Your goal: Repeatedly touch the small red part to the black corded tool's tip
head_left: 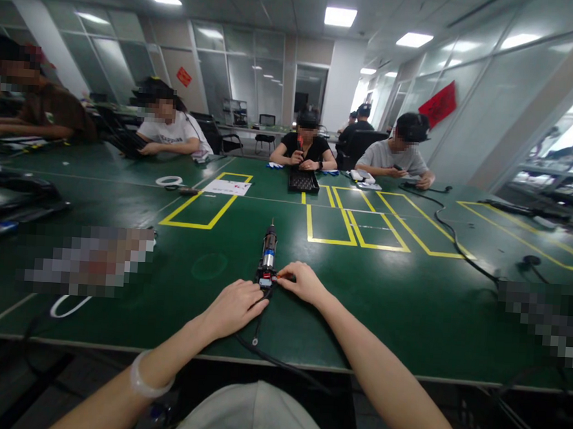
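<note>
An electric screwdriver with its inner parts exposed lies on the green table in front of me, bit pointing away. A silver motor with a blue band shows, and a small red part sits near its lower end. My left hand is closed on that lower end, where the black cable leaves it. From the right, my right hand pinches at the red part; whatever is between its fingertips is too small to make out. Below the left hand, a thin wire ends in a ring terminal.
Yellow tape outlines mark the table. A paper sheet, a white ring-shaped coil and a black tray lie farther off. Several co-workers sit around the far side. A black cable runs along the right. Blurred-out items lie left and right.
</note>
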